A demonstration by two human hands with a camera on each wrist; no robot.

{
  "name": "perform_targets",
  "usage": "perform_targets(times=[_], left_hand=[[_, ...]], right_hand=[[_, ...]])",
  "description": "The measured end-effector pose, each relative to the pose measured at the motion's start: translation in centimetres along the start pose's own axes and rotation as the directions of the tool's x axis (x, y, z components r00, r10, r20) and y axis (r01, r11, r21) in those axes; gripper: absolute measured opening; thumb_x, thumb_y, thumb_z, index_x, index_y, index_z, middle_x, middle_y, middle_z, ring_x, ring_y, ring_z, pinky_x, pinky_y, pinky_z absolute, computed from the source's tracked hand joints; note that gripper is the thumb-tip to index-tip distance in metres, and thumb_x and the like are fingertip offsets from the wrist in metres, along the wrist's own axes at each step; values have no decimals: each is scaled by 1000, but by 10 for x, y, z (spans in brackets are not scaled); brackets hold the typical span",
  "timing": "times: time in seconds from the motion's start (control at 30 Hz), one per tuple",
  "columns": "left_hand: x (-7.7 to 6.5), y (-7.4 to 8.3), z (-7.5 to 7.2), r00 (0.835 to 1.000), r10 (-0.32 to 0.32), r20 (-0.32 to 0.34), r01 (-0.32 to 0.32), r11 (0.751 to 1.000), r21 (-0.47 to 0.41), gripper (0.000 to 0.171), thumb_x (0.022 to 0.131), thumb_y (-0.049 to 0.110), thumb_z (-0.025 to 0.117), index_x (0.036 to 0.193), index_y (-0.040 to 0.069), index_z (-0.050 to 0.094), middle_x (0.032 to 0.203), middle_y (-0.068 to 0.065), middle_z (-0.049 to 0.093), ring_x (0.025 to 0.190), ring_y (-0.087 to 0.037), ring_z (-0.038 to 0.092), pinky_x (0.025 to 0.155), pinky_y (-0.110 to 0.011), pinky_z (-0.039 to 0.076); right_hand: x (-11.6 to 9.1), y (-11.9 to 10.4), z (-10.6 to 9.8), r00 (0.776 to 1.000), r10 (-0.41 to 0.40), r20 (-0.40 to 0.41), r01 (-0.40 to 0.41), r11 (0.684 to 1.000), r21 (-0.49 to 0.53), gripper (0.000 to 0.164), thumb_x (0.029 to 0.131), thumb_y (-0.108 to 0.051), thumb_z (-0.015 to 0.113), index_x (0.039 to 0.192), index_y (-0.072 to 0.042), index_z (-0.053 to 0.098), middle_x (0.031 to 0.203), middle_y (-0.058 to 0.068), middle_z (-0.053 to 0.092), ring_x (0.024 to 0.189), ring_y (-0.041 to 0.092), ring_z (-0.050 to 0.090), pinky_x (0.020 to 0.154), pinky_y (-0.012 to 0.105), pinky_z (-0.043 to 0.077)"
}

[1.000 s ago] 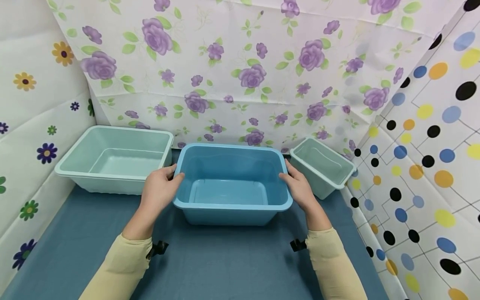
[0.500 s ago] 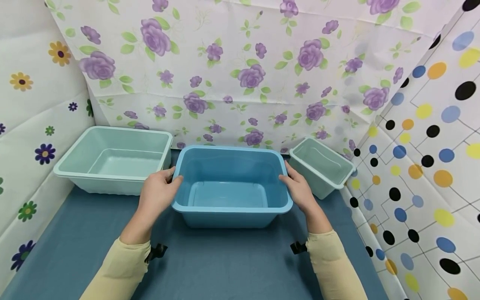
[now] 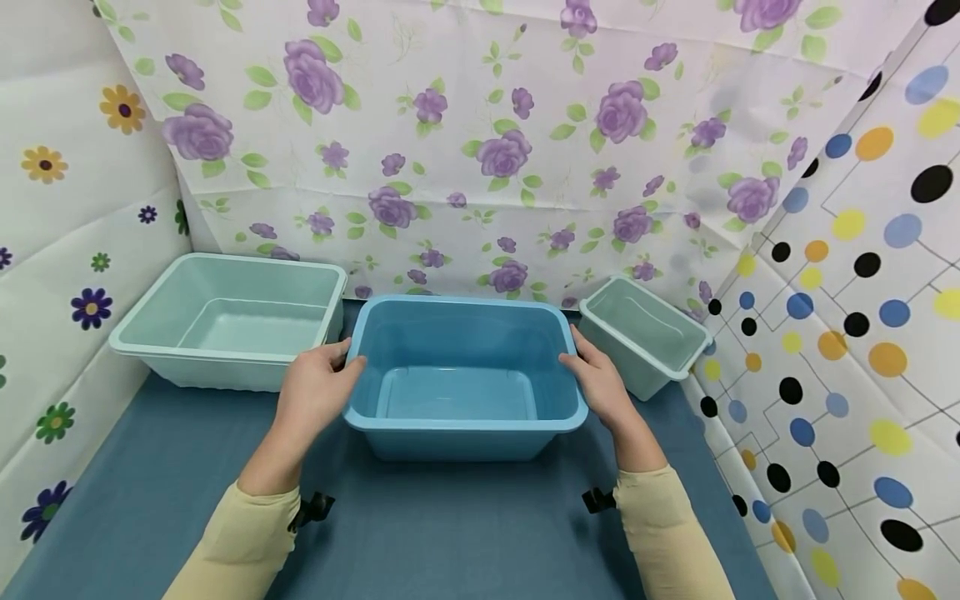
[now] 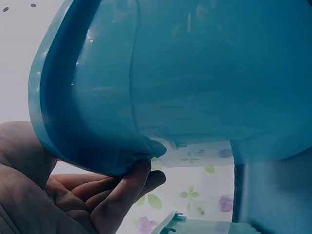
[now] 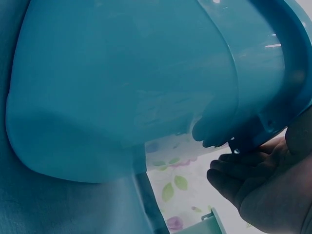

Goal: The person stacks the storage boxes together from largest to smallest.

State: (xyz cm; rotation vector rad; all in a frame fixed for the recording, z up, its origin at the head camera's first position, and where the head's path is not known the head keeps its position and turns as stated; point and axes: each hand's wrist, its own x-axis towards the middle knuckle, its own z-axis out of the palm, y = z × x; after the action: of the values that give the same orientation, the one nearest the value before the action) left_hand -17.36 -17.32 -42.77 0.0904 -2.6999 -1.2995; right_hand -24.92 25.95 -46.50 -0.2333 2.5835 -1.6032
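A blue plastic basin (image 3: 465, 444), rectangular with rounded corners, is in the middle of the head view with nothing inside it. My left hand (image 3: 317, 390) grips its left rim, thumb on top and fingers curled beneath. On the opposite side my right hand (image 3: 596, 379) grips the right rim the same way. The left wrist view shows the fingers (image 4: 124, 195) bent under the rim against the basin's outer wall (image 4: 185, 73). In the right wrist view the fingers (image 5: 239, 173) reach under the rim beside the basin wall (image 5: 122, 73).
A pale green basin (image 3: 225, 367) stands at the back left, close to my left hand. A smaller pale green bin (image 3: 637, 367) sits angled at the back right. Purple-flowered cloth (image 3: 450, 150) hangs behind the blue table (image 3: 450, 533), with patterned cloths on both sides.
The blue basin has shifted slightly toward me, and both hands have moved with it, keeping their grip on its rim. The two green containers have stayed in place.
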Motion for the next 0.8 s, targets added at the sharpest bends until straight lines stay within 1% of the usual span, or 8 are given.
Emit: perform_targets(times=[0.1, 0.13, 0.23, 0.33, 0.4, 0.53, 0.7, 0.8], left_hand=[[-1, 0, 0, 1000, 0, 1, 0, 1000, 2, 53, 113, 25, 65, 155, -6, 60, 144, -30, 69, 80, -29, 66, 61, -36, 45], [-1, 0, 0, 1000, -1, 4, 1, 1000, 1, 53, 112, 25, 65, 155, -6, 59, 144, -30, 69, 76, -30, 64, 60, -37, 43], [-2, 0, 0, 1000, 3, 6, -3, 1000, 6, 53, 112, 25, 65, 155, -6, 60, 144, -30, 68, 86, -35, 70, 62, -36, 45], [-2, 0, -1, 1000, 5, 8, -5, 1000, 13, 54, 112, 26, 65, 155, -7, 59, 145, -30, 68, 102, -39, 74, 65, -36, 48], [-3, -1, 0, 1000, 4, 7, -4, 1000, 19, 54, 112, 26, 65, 155, -7, 60, 145, -30, 68, 106, -40, 74, 65, -36, 49], [-3, -2, 0, 1000, 10, 5, -10, 1000, 27, 54, 112, 26, 65, 154, -8, 60, 143, -30, 69, 97, -38, 73, 62, -36, 48], [-4, -1, 0, 1000, 18, 1, -18, 999, 30, 53, 112, 24, 65, 153, -8, 61, 142, -31, 70, 96, -37, 73, 62, -36, 47], [-5, -1, -1, 1000, 19, 6, -19, 999, 29, 53, 112, 24, 65, 153, -9, 60, 139, -31, 71, 83, -32, 70, 60, -36, 46]], right_hand=[[-1, 1, 0, 1000, -4, 2, 4, 1000, 7, 71, 118, -34, 54, 179, -16, 22, 184, 10, 20, 169, 35, 21, 131, 62, 28], [-1, 2, 0, 1000, -4, 2, 4, 1000, 8, 71, 118, -34, 54, 179, -16, 22, 184, 10, 21, 169, 35, 21, 131, 62, 29], [-1, 1, -1, 1000, -8, 7, 8, 1000, 3, 71, 118, -34, 55, 179, -16, 22, 184, 10, 20, 169, 36, 21, 131, 63, 29], [-1, 0, -1, 1000, -9, 9, 9, 1000, -2, 72, 118, -35, 55, 179, -16, 21, 184, 11, 20, 169, 36, 21, 130, 63, 29], [-2, 0, -1, 1000, -8, 8, 8, 1000, -1, 73, 118, -35, 55, 179, -16, 21, 184, 11, 20, 169, 37, 22, 130, 63, 30], [-3, 2, -1, 1000, -2, 0, 2, 1000, 5, 72, 117, -36, 55, 179, -16, 23, 184, 11, 22, 168, 37, 23, 129, 62, 31], [-4, 1, -1, 1000, -8, 2, 8, 1000, -1, 72, 117, -36, 55, 179, -15, 23, 184, 11, 22, 167, 38, 25, 128, 62, 33], [-5, 1, -1, 1000, -11, 4, 11, 1000, -2, 72, 117, -35, 55, 179, -15, 23, 184, 11, 22, 167, 38, 26, 128, 63, 33]])
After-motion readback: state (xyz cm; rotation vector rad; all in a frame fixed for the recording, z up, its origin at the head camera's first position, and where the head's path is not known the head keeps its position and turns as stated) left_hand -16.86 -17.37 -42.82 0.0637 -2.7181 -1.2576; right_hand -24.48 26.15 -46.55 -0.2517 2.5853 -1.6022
